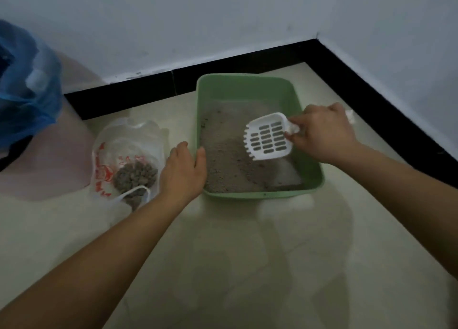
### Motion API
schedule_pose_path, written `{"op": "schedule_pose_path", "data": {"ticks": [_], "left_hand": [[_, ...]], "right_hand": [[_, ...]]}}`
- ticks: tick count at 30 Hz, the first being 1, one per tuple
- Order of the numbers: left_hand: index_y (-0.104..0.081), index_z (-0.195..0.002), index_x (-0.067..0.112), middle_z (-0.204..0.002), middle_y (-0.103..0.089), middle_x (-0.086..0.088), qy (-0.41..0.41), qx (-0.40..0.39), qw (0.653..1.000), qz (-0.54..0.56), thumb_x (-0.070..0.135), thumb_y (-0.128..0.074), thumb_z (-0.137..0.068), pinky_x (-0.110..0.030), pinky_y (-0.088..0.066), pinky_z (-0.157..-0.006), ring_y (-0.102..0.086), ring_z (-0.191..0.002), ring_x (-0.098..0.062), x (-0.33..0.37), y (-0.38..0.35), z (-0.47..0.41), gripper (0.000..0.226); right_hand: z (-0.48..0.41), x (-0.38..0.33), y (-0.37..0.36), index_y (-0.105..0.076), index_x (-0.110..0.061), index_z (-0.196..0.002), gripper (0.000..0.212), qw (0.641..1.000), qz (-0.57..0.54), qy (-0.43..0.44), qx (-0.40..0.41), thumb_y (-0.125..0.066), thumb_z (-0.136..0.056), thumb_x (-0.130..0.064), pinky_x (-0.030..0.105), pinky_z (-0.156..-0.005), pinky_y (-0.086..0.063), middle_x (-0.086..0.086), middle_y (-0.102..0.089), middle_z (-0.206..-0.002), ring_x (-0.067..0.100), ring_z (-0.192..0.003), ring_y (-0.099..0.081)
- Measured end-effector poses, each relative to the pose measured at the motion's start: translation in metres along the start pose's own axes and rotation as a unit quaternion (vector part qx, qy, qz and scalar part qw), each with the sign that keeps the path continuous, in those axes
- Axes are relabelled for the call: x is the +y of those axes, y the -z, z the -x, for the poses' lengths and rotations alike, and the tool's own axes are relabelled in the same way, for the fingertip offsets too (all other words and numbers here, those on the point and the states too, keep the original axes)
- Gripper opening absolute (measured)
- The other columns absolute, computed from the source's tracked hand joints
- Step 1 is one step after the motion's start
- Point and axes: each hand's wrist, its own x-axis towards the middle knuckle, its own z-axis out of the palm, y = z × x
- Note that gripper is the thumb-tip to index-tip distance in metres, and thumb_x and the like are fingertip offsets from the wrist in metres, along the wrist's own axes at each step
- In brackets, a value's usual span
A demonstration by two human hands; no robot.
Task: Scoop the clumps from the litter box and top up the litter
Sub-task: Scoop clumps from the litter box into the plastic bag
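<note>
litter box (247,81) at floor (247,266) far-right corner, stiff light plastic, likely slides | left hand (183,170) clamps its left rim, thumb inside | right hand (322,132) wrapped round handle of scoop (269,136), rigid, light, over loose litter (223,155) | crumbly clumps (135,175) in bag (128,140) beside box

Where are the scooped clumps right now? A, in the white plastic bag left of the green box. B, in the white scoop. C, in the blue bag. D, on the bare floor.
A: the grey clumps lie in the white plastic bag beside the litter box; the scoop in the right hand looks empty.
</note>
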Motion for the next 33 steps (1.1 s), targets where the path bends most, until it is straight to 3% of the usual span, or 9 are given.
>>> {"op": "schedule_pose_path", "data": {"ticks": [5,10,13,19,27,30,33], "left_hand": [[-0.041,-0.128,-0.001,-0.126,-0.046,-0.025,0.057,0.007,0.998,0.002,0.039,-0.031,-0.103,-0.047,-0.041,-0.089,-0.05,-0.111,-0.044,0.017,-0.031,-0.006,0.049],[-0.046,-0.116,0.002,-0.109,-0.056,-0.024,0.062,0.07,0.996,-0.011,0.029,-0.028,-0.104,-0.044,-0.041,-0.07,-0.057,-0.093,-0.043,0.014,-0.047,-0.009,0.035],[-0.047,-0.11,0.004,-0.102,-0.058,-0.022,0.067,0.086,0.994,-0.001,0.029,-0.027,-0.104,-0.04,-0.037,-0.066,-0.057,-0.089,-0.042,0.012,-0.051,-0.01,0.032],[-0.049,-0.107,0.007,-0.097,-0.061,-0.019,0.061,0.103,0.992,0.028,0.03,-0.027,-0.104,-0.038,-0.039,-0.066,-0.058,-0.084,-0.038,0.008,-0.055,-0.01,0.033],[-0.052,-0.117,0.003,-0.104,-0.062,-0.019,0.066,0.113,0.99,0.059,0.026,-0.029,-0.105,-0.032,-0.033,-0.069,-0.058,-0.091,-0.037,0.009,-0.056,-0.009,0.035],[-0.052,-0.12,0.003,-0.107,-0.063,-0.02,0.064,0.12,0.988,0.069,0.025,-0.029,-0.105,-0.033,-0.035,-0.071,-0.058,-0.094,-0.037,0.007,-0.057,-0.008,0.036],[-0.053,-0.122,0.004,-0.108,-0.063,-0.019,0.063,0.126,0.987,0.078,0.026,-0.029,-0.105,-0.037,-0.041,-0.074,-0.059,-0.095,-0.036,0.006,-0.06,-0.009,0.037]], "right_hand": [[0.025,0.036,-0.008,-0.072,-0.027,-0.108,0.036,0.985,0.132,0.107,-0.024,-0.047,-0.082,-0.033,0.039,-0.079,-0.03,0.002,-0.061,-0.081,0.025,-0.073,-0.056],[0.028,0.042,-0.025,-0.072,-0.022,-0.108,0.031,0.972,0.137,0.19,0.0,-0.054,-0.085,-0.03,0.038,-0.082,-0.031,0.002,-0.061,-0.084,0.025,-0.076,-0.057],[0.023,0.042,-0.03,-0.072,-0.026,-0.105,0.028,0.959,0.133,0.243,-0.052,-0.066,-0.078,-0.029,0.037,-0.084,-0.032,-0.003,-0.059,-0.083,0.022,-0.078,-0.056],[0.022,0.051,-0.051,-0.075,-0.028,-0.099,0.03,0.97,0.098,0.195,-0.107,-0.064,-0.071,-0.029,0.039,-0.079,-0.037,-0.002,-0.059,-0.076,0.022,-0.071,-0.057],[0.03,0.004,-0.063,-0.065,-0.028,-0.09,0.016,0.979,0.132,0.081,-0.129,-0.053,-0.081,-0.034,0.036,-0.076,-0.023,-0.003,-0.046,-0.079,0.019,-0.07,-0.045],[0.019,-0.004,-0.082,-0.065,-0.023,-0.084,0.019,0.986,0.033,0.031,-0.161,-0.052,-0.087,-0.037,0.035,-0.075,-0.026,-0.002,-0.05,-0.077,0.023,-0.081,-0.06],[0.019,-0.012,-0.106,-0.067,-0.019,-0.08,0.032,0.98,-0.106,0.012,-0.167,-0.049,-0.093,-0.042,0.034,-0.073,-0.03,0.001,-0.052,-0.072,0.026,-0.078,-0.058]]}}
